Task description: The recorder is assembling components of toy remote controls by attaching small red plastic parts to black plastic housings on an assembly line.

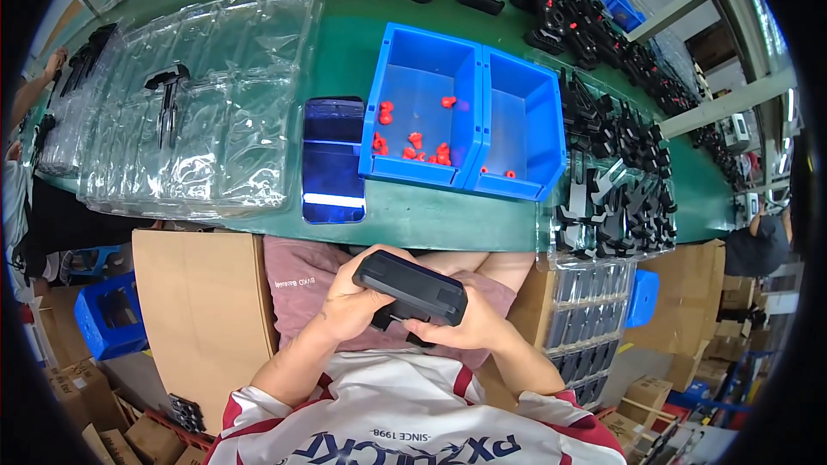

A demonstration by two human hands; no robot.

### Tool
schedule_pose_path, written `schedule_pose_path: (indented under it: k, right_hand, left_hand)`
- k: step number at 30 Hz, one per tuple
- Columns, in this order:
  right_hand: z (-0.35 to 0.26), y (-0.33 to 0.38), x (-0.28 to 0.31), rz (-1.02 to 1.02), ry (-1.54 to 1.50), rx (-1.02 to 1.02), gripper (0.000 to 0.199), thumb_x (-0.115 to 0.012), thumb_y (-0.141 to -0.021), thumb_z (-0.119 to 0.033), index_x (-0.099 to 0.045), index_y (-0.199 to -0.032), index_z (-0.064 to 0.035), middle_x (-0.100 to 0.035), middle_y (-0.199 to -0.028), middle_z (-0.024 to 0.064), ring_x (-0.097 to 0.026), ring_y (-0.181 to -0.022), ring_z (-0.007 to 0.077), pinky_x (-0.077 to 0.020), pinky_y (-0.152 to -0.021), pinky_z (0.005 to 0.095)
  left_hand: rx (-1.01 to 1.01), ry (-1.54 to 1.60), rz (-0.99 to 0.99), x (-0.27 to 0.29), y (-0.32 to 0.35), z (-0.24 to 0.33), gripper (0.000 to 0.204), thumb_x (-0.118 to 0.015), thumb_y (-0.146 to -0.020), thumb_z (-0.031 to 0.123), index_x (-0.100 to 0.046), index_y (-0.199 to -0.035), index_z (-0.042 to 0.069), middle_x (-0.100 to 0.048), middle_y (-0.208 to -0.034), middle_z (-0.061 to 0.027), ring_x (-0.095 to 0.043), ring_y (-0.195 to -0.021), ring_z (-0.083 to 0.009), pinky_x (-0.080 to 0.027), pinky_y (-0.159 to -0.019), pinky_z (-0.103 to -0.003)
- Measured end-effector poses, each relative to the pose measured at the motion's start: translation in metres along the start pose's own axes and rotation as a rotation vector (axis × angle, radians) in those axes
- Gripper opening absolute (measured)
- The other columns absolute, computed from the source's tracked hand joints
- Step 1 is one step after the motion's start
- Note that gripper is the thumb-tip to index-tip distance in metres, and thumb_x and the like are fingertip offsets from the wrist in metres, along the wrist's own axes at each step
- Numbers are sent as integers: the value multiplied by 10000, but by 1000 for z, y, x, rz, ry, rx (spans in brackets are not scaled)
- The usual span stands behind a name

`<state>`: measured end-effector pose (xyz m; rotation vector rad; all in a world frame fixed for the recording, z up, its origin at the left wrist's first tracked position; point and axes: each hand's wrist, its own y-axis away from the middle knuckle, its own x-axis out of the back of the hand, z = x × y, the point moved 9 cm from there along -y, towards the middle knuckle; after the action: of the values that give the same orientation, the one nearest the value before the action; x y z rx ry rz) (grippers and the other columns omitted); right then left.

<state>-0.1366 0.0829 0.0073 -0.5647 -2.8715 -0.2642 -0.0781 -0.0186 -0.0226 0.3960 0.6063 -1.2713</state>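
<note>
Over my lap, just off the table's near edge, I hold a black plastic assembly (409,284) in both hands. Its broad rectangular side is turned up, and smaller black parts stick out below. My left hand (349,297) grips its left end, with the thumb along the lower side. Fingers of my right hand (465,323) close round its lower right part, the thumb pressed near the protruding pieces. The underside is hidden. Beyond my hands sit two joined blue bins (474,174); several small red plastic pieces (415,139) lie in the left one and a couple in the right.
A dark glossy phone-like slab (333,172) lies left of the bins. Clear plastic trays (233,120) are stacked further left, a black part (168,99) on top. Black parts (607,198) fill trays at the right. Cardboard (200,319) flanks my legs. Other people are at the sides.
</note>
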Motion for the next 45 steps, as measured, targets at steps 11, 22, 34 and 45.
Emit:
schedule_pose_path:
  k: [11, 22, 34, 45]
  right_hand:
    - [32, 6, -10, 26, -230, -227, 200, -786, -738, -113, -661, -862, -19, -530, -630, -29, -366, -535, 74, -300, -498, 214]
    - [-80, -12, 55, 216, -249, 303, 455, -789, -661, 2, -684, -1103, -5, -513, -605, -67, -307, -484, 31, -210, -437, 174]
    - [-111, -61, 149, 573, 89, 335, 306, -603, -917, -141, -634, -1186, 1, -696, -878, 120, -371, -507, 37, -311, -467, 188]
    - [-113, -117, 79, 156, 703, 278, 203, -665, -813, -85, -687, -967, 45, -694, -876, 127, -583, -601, 220, -473, -571, 298]
  left_hand:
    - [-23, -25, 238, 19, 11, 4, 354, -576, -955, 171, -500, -1265, 16, -592, -1200, -188, -617, -1028, -272, -479, -921, -372]
    - [-556, -36, 159, -33, 10, 77, 762, -662, -881, 303, -239, -1476, 86, -325, -1482, -217, -387, -1331, -395, -306, -1103, -504]
    - [-185, -110, -134, -39, 19, 36, 340, -540, -921, 3, -545, -1260, -21, -626, -1186, -185, -594, -1120, -282, -446, -1002, -376]
    - [52, -309, 22, 6, 40, 28, 270, -544, -937, 44, -589, -1196, -15, -668, -1062, -187, -623, -1026, -255, -475, -938, -361]
